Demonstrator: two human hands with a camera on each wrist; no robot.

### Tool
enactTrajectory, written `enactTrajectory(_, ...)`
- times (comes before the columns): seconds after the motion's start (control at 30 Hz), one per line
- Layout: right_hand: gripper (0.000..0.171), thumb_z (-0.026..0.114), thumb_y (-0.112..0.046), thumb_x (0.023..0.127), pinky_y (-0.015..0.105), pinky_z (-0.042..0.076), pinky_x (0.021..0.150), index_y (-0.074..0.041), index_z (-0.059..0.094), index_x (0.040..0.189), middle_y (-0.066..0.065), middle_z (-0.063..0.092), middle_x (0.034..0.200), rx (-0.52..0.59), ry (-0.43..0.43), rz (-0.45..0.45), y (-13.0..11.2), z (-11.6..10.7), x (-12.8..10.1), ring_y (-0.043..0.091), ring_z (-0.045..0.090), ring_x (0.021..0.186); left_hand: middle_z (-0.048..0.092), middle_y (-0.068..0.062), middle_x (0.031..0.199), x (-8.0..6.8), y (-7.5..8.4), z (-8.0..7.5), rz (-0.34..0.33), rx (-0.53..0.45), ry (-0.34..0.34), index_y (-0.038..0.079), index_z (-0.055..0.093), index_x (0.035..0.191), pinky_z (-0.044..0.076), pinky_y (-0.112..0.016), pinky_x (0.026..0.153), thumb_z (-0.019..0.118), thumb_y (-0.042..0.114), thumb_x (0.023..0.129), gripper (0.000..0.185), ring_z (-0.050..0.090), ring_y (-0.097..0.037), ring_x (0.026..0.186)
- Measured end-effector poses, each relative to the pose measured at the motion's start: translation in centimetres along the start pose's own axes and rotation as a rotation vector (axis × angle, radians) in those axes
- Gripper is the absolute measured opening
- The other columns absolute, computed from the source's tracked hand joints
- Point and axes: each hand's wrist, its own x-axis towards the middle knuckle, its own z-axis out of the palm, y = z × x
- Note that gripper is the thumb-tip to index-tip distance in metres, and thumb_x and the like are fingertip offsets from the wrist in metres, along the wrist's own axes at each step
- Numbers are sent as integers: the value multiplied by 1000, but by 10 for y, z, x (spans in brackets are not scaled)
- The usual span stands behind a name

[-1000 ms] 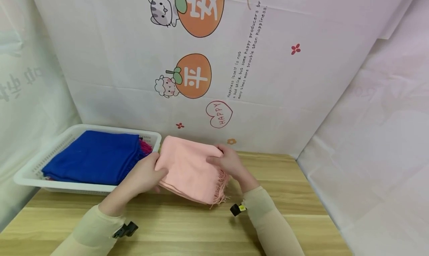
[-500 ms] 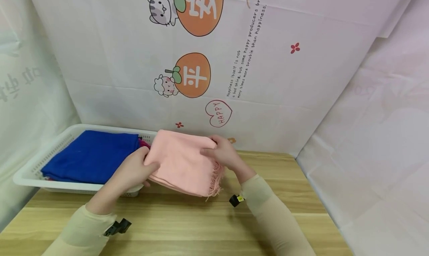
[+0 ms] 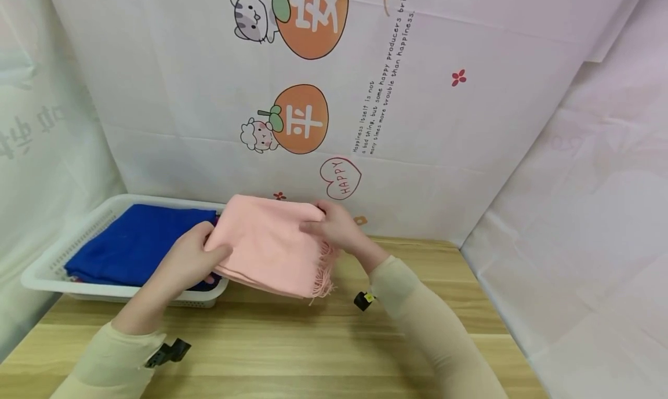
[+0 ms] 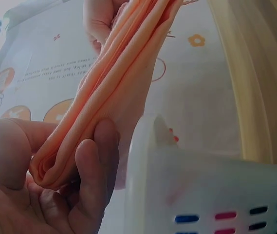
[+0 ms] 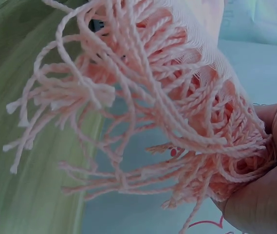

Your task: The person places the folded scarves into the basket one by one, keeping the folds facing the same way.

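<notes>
A folded pink scarf [image 3: 266, 245] with a fringe [image 3: 325, 271] is held in the air between both hands, partly over the right end of a white basket [image 3: 47, 271]. My left hand [image 3: 190, 260] grips its left edge, thumb on top; in the left wrist view the fingers [image 4: 92, 170] curl round the folded layers [image 4: 123, 83]. My right hand [image 3: 334, 228] pinches the right edge by the fringe [image 5: 143, 102]. A folded blue scarf [image 3: 135, 242] lies in the basket.
The basket wall [image 4: 201, 195] stands at the left of a wooden table [image 3: 313, 341]. A printed white sheet [image 3: 365, 86] hangs behind and at both sides. A bit of magenta cloth [image 3: 211, 280] shows at the basket's right end.
Both hands have carried the pink scarf up and to the left, from the table beside the basket to over the basket's right end.
</notes>
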Motion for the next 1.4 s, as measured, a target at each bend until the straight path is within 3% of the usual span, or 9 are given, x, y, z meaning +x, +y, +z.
enactTrajectory(0.27,47,87,-35,98,41,60,89,-13,72,136,3,75,118,-22,-21,11,-22,-1,10,22,70,102,64,-19,102,2,-5,-14,21,-18,35,-3,55,125,65,-39,61,69,28,108,37,71,-25,74)
enactTrajectory(0.6,41,87,-36,97,37,59,85,-15,73,129,1,74,114,12,-26,-12,-34,8,24,21,70,99,63,-20,103,-1,-8,-33,21,-27,74,-4,54,127,66,-40,63,67,30,109,40,70,-27,78)
enactTrajectory(0.77,38,88,-35,97,36,60,81,-15,73,126,2,74,111,42,-32,-17,-41,15,30,20,70,95,62,-21,100,-1,-14,-43,27,-33,98,-5,54,123,66,-40,63,66,29,110,38,70,-27,77)
enactTrajectory(1.13,37,88,-32,97,35,61,81,-13,73,125,1,74,108,102,-36,-5,-54,34,44,17,71,91,62,-27,110,1,-31,-54,21,-59,166,-7,53,131,66,-39,62,61,28,112,41,72,-24,74)
enactTrajectory(1.4,34,90,-31,97,32,60,74,-13,74,121,1,74,103,135,-46,-9,-64,52,54,17,70,86,62,-27,112,0,-43,-64,-15,-54,234,-6,55,129,64,-39,60,60,27,110,39,69,-20,70)
